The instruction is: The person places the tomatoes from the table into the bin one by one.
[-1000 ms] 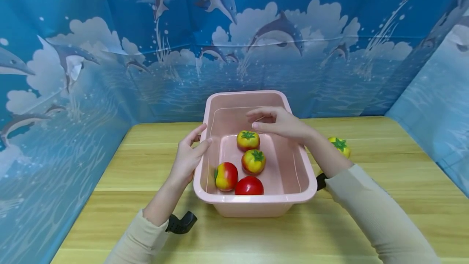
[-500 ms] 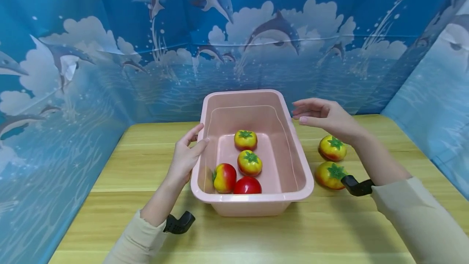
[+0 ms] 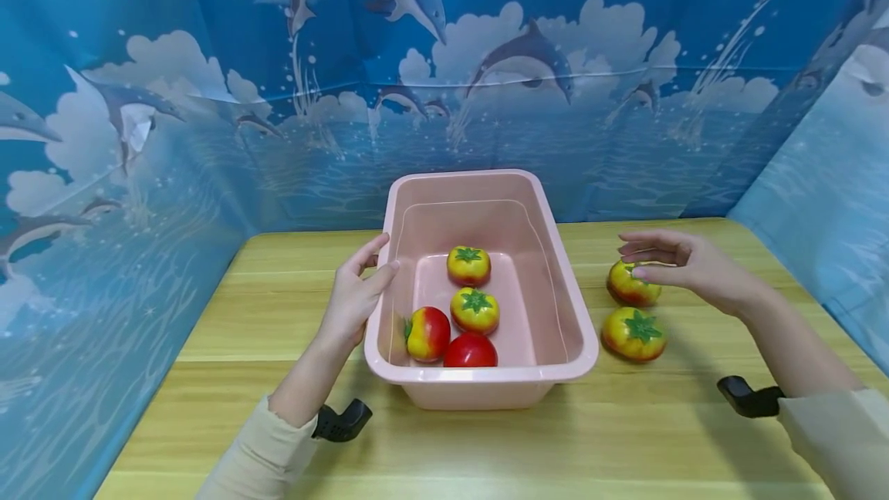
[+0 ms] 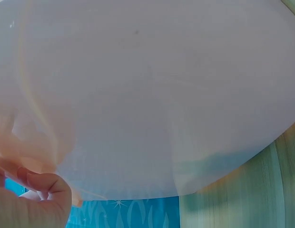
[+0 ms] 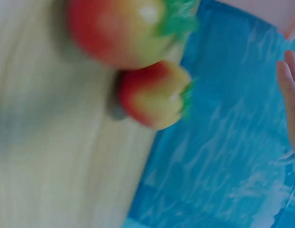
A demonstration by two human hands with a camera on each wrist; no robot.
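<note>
My left hand (image 3: 353,301) grips the left rim of a pink plastic basin (image 3: 479,375), thumb over the inner side and fingers outside. In the left wrist view the basin's pale wall (image 4: 138,104) fills most of the picture, the thumb (image 4: 50,187) at its edge. Several red-and-yellow, tomato-like fruits with green leafy tops lie inside, one showing its red side (image 3: 471,350). Right of the basin, my right hand (image 3: 694,272) hovers with loosely bent fingers over the farther fruit (image 3: 630,292), partly covering it. A nearer fruit (image 3: 634,335) sits just in front.
All stands on a light wooden table (image 3: 486,454). Behind and at both sides hangs a blue dolphin-print curtain (image 3: 444,130), close to the basin's far end. Black wrist mounts show on the left wrist (image 3: 343,421) and right wrist (image 3: 750,397).
My right hand has moved from above the basin out to the right, over the farther fruit, uncovering both fruits on the table. The left hand keeps its place on the rim.
</note>
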